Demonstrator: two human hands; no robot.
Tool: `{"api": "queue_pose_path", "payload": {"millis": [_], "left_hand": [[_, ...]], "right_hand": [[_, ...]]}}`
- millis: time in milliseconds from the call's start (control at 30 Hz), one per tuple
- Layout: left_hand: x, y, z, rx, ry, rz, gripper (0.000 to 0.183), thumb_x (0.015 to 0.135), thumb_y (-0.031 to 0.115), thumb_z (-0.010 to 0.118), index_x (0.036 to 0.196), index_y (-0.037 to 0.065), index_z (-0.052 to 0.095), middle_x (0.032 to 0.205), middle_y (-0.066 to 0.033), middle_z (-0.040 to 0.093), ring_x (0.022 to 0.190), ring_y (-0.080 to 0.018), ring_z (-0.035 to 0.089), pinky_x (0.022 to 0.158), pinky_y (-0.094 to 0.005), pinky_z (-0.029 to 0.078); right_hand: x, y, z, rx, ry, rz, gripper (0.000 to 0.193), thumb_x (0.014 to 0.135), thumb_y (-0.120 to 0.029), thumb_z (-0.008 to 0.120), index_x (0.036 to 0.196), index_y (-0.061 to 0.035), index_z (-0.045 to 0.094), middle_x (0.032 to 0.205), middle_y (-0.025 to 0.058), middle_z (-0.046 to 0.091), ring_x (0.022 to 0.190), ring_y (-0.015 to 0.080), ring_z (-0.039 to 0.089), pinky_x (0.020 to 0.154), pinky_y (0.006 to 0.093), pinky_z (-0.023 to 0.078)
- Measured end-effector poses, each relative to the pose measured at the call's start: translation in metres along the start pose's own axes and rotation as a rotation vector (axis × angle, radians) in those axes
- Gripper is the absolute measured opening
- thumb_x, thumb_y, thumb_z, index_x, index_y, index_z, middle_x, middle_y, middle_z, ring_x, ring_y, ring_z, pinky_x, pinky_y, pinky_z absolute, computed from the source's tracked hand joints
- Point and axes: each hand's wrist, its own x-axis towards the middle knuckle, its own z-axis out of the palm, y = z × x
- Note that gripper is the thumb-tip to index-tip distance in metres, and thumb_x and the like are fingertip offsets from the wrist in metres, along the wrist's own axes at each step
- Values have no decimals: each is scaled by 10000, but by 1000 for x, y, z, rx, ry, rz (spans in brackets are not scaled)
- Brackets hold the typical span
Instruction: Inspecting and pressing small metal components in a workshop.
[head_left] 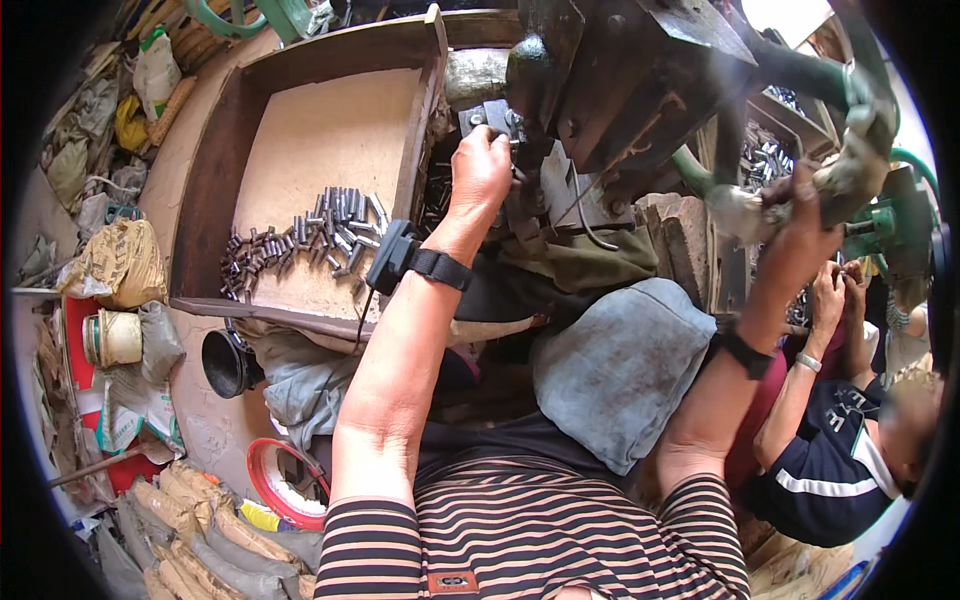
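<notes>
My left hand (481, 172) is closed in a fist beside a small metal fixture (487, 116) at the foot of a dark machine (640, 85). Whatever its fingers hold is hidden. Off to the right, my right hand (797, 222) wraps round a cloth-bound handle (862, 150) on the machine's green bar; motion blurs it a little. Left of my left hand lies a shallow wooden tray (335, 115). Many short metal cylinders (345, 220) are heaped in its near part, some lying, some on end.
A grey-blue cloth (622, 375) covers my lap. On the right a co-worker (830, 450) sits close, hands raised near another green machine (880, 228). Metal pieces (765, 160) fill a bin behind my right hand. Bags (115, 262), a black bucket (228, 362) and a red-rimmed bucket (270, 480) stand left.
</notes>
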Motion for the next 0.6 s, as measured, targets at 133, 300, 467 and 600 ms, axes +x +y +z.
{"api": "queue_pose_path", "payload": {"millis": [133,300,467,600], "left_hand": [[4,10,3,189,-84,51,270,885,229,553,921,-31,615,835,-254,637,829,-382,645,713,-449,480],[12,-11,-31,87,-107,-30,317,905,280,560,919,-32,612,748,-156,622,722,-257,603,658,-397,461],[0,28,-41,-625,-300,-457,290,912,199,571,1121,5,521,1029,-83,575,859,-177,590,710,-341,513],[1,13,-30,-673,-254,-347,234,904,129,586,1064,-35,538,961,-103,603,831,-151,615,672,-273,554]], "right_hand": [[-21,46,4,33,120,-40,146,825,-84,669,898,22,600,751,55,622,641,119,598,607,255,477],[1,-13,-4,-112,-144,29,154,841,-87,658,944,17,612,729,38,591,626,114,557,599,247,441],[28,-39,-11,-125,-173,80,140,816,-111,701,879,1,645,712,18,591,601,96,544,575,238,417],[31,-49,-6,-151,-170,97,162,823,-135,691,885,7,645,699,19,587,568,103,536,542,240,417]]}}
